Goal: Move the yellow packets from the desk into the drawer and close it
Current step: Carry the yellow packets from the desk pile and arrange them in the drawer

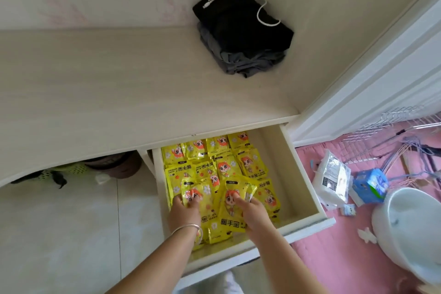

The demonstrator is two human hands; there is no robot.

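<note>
Reaching into the open drawer [307,188], the left hand [185,210] and right hand [250,212] each press spread fingers on one yellow packet [194,192] and another [238,194], atop roughly a dozen yellow packets [226,164] lying there. Farther off, the table [107,83] carries one stack of folded dark clothes [245,38].

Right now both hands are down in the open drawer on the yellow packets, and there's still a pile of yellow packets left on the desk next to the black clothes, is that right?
Not quite. The head view shows no yellow packets left on the desk; only the folded black clothes lie there. The rest holds: the left hand and right hand are in the open drawer on the yellow packets.
</note>
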